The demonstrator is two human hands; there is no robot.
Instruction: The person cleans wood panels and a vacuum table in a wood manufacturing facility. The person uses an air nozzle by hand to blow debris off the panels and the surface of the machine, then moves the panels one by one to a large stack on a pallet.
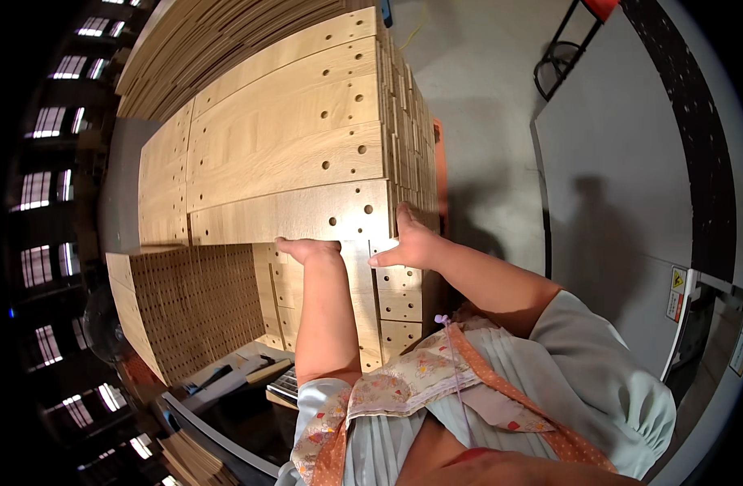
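Observation:
A narrow light-wood board (266, 217) with drilled holes lies along the near side of a tall stack of similar boards (282, 121). My left hand (310, 249) is at this board's near edge, its fingers partly hidden under the wood. At the board's right end, my right hand (412, 243) straddles the corner, with fingers along the end side and thumb toward the front. Both hands touch the board. Below them, more drilled boards (400, 304) are stacked close to my body.
To the left stands a block of boards (197, 304) with rows of holes. Brown sheets (177, 49) are piled at the far left. A grey panel (622, 162) lies at the right, near a dark-framed stool (557, 65). Metal equipment (225, 437) sits at the lower left.

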